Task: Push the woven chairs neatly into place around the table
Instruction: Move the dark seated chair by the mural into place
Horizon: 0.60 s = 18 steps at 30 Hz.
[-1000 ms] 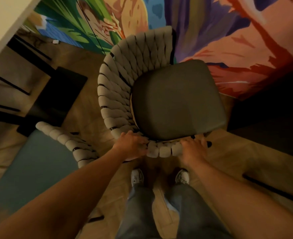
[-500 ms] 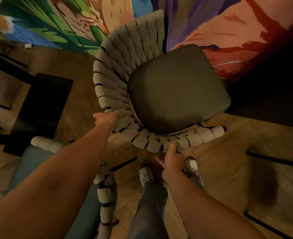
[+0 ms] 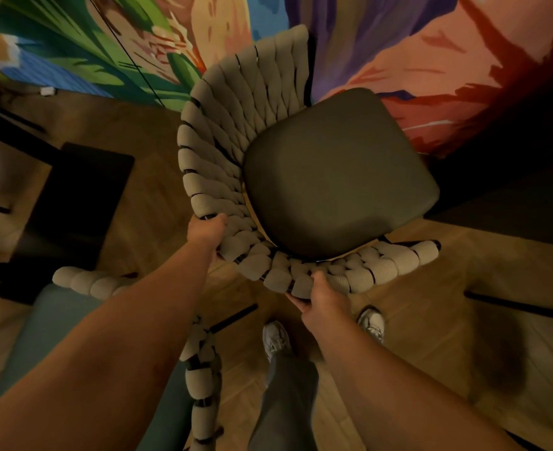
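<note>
Beige woven-rope chair with dark olive seat cushion (image 3: 333,177) at my 12 o'clock beside painted mural wall (image 3: 431,60), my left hand (image 3: 205,230) grasping its rim at 8 o'clock, my right hand (image 3: 322,299) gripping its rim at 6 o'clock

Overall light: dim, warm, amber cast. Brightest zone: painted wall (image 3: 398,60) along the top, colours saturated, no glare. Wood floor (image 3: 431,288): mid-toned at centre, sinking to near black at upper right and at left, where dark furniture (image 3: 73,206) loses all detail. Woven chair (image 3: 223,131): pale cords lighter on their upper faces, deep shadow between strands; seat cushion (image 3: 333,177) matte and dull. One soft, round shadow patch (image 3: 496,362) on the floor at lower right. Focus: centre fairly sharp, left edge smeared, mild softness throughout. Distortion: strong wide-angle bowing, wall lines curved, forearms (image 3: 106,353) swollen toward the lower corners.
</note>
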{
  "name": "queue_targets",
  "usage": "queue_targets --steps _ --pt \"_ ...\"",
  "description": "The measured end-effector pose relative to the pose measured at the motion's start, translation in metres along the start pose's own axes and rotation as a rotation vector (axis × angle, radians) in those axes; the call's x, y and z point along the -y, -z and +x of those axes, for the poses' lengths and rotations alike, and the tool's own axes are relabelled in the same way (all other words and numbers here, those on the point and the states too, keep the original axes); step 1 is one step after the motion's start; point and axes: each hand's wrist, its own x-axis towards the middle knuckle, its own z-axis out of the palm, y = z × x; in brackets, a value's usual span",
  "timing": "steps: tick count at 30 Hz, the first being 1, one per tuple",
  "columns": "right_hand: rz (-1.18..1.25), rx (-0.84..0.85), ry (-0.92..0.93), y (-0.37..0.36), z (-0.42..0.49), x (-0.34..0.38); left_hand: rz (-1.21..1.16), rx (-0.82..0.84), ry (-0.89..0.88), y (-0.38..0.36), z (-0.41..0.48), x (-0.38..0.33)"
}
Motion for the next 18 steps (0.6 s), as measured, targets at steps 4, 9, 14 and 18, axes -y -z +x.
queue_targets --steps 4,9,14,18 --pt "-0.07 -0.009 0.029 0.023 0.001 0.023 -0.075 -0.027 0.034 -0.009 -0.018 0.027" --pt "-0.224 0.032 0.089 0.054 0.008 0.052 -0.167 -0.057 0.084 -0.022 -0.051 0.058" --pt "-0.356 0.063 0.147 0.084 0.013 0.091 -0.24 -0.081 0.15 -0.047 -0.09 0.087" --pt "-0.464 0.09 0.182 0.099 0.013 0.127 -0.34 -0.093 0.19 -0.08 -0.122 0.106"
